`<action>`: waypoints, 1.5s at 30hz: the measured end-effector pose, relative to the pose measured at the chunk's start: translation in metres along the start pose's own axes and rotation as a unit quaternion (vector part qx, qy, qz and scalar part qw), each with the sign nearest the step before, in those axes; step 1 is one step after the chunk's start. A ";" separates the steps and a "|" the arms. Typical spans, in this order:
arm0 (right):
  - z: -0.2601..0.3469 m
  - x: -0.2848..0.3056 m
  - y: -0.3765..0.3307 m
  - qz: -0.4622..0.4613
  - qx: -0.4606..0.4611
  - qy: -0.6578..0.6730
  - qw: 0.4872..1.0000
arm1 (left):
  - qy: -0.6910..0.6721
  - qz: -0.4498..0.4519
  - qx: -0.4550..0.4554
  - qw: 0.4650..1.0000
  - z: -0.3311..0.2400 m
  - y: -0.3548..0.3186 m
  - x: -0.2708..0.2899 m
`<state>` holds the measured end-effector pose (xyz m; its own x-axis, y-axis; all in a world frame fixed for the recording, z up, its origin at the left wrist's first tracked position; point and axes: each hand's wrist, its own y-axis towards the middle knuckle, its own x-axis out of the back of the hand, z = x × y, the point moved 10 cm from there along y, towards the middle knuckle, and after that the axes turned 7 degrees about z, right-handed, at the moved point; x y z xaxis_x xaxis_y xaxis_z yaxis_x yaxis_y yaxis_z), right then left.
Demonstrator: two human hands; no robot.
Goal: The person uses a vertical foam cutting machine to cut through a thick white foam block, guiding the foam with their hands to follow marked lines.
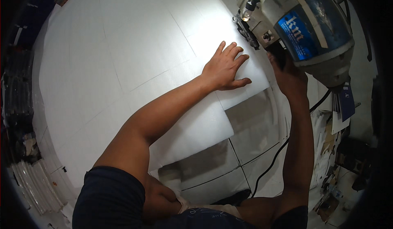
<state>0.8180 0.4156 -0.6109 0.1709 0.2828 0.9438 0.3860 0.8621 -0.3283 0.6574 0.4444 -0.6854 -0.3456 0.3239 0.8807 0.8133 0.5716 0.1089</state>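
On white fabric stack (135, 45), my L hand (224, 67) lies flat w/ fingers spread wide, pointing 1 o'clock. At 3 o'clock, R hand (288, 75) grips handle of cutting machine (303, 20); black cord (278, 155) trails to 6.

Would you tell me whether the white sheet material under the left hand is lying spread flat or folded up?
Spread flat: the white sheet material lies smooth across the table, and the left hand presses on it with open palm and fingers.

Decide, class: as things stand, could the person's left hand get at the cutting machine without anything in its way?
Probably yes. The left hand lies flat on the white sheet, close beside the cutting machine, with only bare sheet between them; the right hand grips it already.
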 end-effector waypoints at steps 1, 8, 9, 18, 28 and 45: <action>0.003 0.000 0.001 -0.006 0.006 -0.014 1.000 | 0.002 -0.001 0.000 1.000 0.000 -0.001 0.000; 0.014 0.000 0.020 -0.010 0.020 0.005 1.000 | -0.007 -0.003 -0.004 1.000 -0.002 -0.001 -0.003; 0.018 0.000 0.022 -0.011 0.021 0.005 1.000 | -0.010 0.002 -0.003 1.000 -0.002 -0.002 -0.004; 0.037 0.006 0.033 -0.024 0.001 -0.008 1.000 | -0.025 0.001 -0.014 1.000 -0.003 -0.004 -0.005; 0.048 0.007 0.045 -0.048 0.012 0.013 0.999 | -0.033 -0.001 -0.019 0.999 -0.005 -0.005 -0.008; -0.024 -0.025 -0.049 0.048 0.041 -0.062 0.996 | -0.089 -0.154 0.016 0.984 0.030 -0.024 0.045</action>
<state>0.8167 0.3563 -0.6194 0.0891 0.4116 0.9070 0.2965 0.8584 -0.4186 0.6078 0.4679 -0.6620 -0.6528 0.2570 0.7126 0.6428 0.6857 0.3415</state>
